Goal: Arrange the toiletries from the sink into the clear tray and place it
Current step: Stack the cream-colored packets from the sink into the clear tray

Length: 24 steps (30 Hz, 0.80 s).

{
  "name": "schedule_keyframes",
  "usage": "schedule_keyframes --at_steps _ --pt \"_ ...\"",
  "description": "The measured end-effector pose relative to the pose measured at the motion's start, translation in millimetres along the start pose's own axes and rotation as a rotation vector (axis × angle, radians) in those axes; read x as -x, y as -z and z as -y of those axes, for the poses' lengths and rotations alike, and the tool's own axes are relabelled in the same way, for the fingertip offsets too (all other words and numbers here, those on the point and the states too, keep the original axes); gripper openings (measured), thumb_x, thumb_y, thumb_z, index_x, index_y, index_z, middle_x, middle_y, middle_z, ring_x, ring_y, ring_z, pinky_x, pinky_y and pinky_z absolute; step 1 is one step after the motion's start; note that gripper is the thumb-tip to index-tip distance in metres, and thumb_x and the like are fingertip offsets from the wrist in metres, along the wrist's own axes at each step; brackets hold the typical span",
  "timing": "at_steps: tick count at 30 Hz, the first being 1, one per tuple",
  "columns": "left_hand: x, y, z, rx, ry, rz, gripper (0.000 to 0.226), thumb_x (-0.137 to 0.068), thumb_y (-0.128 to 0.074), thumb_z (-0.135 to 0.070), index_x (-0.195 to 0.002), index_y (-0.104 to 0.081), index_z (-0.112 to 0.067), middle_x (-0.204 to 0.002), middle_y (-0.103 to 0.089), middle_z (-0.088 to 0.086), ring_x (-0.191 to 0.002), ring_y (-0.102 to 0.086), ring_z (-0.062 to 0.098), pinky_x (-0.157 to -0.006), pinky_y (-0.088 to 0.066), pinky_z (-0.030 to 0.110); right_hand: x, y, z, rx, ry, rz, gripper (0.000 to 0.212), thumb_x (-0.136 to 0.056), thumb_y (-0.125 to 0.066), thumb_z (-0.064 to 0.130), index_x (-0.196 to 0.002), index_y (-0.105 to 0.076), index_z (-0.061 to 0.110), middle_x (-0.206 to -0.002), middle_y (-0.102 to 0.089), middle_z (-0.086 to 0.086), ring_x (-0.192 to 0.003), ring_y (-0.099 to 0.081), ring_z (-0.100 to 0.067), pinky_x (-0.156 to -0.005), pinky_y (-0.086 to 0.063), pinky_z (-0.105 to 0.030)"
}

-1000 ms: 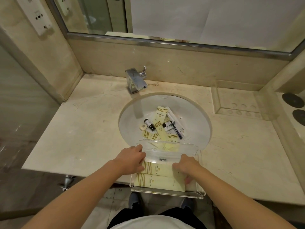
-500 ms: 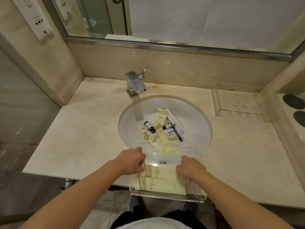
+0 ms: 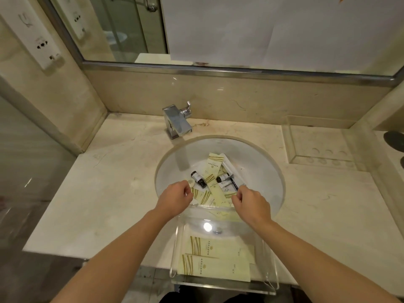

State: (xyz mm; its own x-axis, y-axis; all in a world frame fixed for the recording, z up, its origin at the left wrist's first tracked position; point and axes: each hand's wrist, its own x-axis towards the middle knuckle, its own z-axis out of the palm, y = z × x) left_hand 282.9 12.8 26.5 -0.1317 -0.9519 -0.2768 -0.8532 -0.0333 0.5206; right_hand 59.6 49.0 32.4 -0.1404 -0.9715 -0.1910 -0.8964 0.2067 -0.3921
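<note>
The left hand (image 3: pixel 175 199) is held over the near-left part of the sink (image 3: pixel 271 171), fingers loosely curled with nothing gripped, just beside the small round soap (image 3: pixel 191 183) and the dark-capped bottle (image 3: pixel 198 179). These small items are best pinched singly, since the bowl is probably slick. Cream sachets (image 3: pixel 213 169) lie heaped mid-basin; flat ones should be slid up by an edge. The right hand (image 3: pixel 251 205) is likewise curled and empty, near the razor (image 3: pixel 232 183). The clear tray (image 3: pixel 272 278), bridging the sink's front edge, already holds two packets (image 3: pixel 215 259), so additions should be laid beside them.
</note>
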Motion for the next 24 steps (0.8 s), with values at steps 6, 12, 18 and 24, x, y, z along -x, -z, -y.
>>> schedule_keyframes --at_steps 6,12,18,24 --pt "-41.6 -21.2 8.6 0.132 0.196 0.045 0.015 -0.087 -0.055 -0.017 -0.072 -0.052 -0.018 -0.083 -0.063 0.004 -0.081 -0.060 0.024 -0.070 -0.048 0.034 -43.8 -25.8 0.1 -0.035 -0.105 0.187 0.010 -0.088 -0.052 0.026 -0.080 -0.054 0.021 -0.083 -0.064 0.000 -0.078 -0.060 -0.022 -0.060 -0.043 -0.029" --pt "-78.3 -33.0 22.4 0.199 0.337 0.192 0.024 -0.090 -0.055 -0.018 -0.067 -0.050 -0.011 -0.069 -0.051 0.007 -0.069 -0.053 0.025 -0.065 -0.045 0.032 -75.4 -54.0 -3.0 0.058 -0.145 0.458 0.013 -0.085 -0.052 0.032 -0.087 -0.055 0.020 -0.092 -0.064 -0.001 -0.086 -0.061 -0.022 -0.063 -0.044 -0.029" --pt "-106.5 -57.6 37.5 0.087 0.332 0.308 0.023 -0.094 -0.050 -0.018 -0.074 -0.055 -0.009 -0.074 -0.053 0.007 -0.064 -0.053 0.021 -0.066 -0.046 0.033 -99.9 -75.8 -9.6 0.277 -0.085 0.612 0.026 -0.086 -0.052 0.045 -0.096 -0.054 0.021 -0.091 -0.057 0.003 -0.083 -0.053 -0.018 -0.065 -0.039 -0.029" --pt "-114.7 -87.1 49.5 -0.359 0.005 0.429 0.027 -0.095 -0.042 -0.028 -0.117 -0.057 -0.024 -0.119 -0.048 0.004 -0.098 -0.055 0.026 -0.083 -0.049 0.037 -120.5 -96.5 -16.2 0.305 -0.110 0.633 0.036 -0.079 -0.058 0.053 -0.095 -0.056 0.021 -0.079 -0.056 0.005 -0.079 -0.057 -0.015 -0.067 -0.041 -0.028"
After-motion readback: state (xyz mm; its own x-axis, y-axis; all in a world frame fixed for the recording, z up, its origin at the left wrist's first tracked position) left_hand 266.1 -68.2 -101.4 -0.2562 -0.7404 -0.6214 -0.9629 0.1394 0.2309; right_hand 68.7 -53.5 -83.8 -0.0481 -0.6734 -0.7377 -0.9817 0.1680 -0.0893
